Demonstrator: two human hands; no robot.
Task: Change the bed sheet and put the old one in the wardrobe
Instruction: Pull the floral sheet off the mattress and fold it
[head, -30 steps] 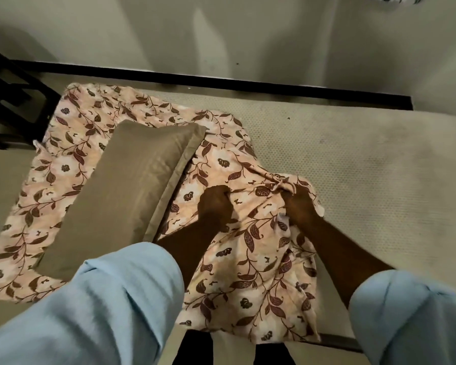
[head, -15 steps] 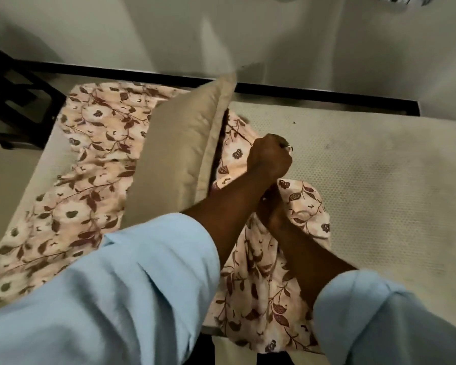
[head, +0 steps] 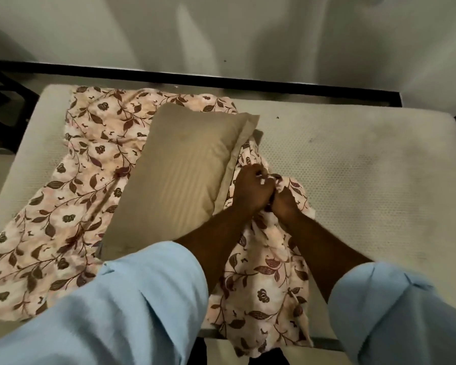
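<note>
Pale wall [head: 248, 35] is filling the background, with a black bed frame [head: 274, 86] running along its foot. Below it a bare, dimpled cream mattress [head: 366, 167] is stretching across the view, its right part lying uncovered. The floral bed sheet [head: 90, 154], pink with brown leaves and flowers, is lying crumpled over the mattress's left part and trailing over the near edge between the person's arms. A tan striped pillow [head: 179, 175] is resting on the sheet at a slant, one corner pointing toward the wall. The left sleeve [head: 132, 306] and the right sleeve [head: 395, 312], both light blue and rolled, are reaching in from the bottom. The left hand [head: 252, 189] and the right hand [head: 284, 204] are pressing together just beside the pillow's right edge, both with fingers curled, clutching a bunched fold of the sheet.
</note>
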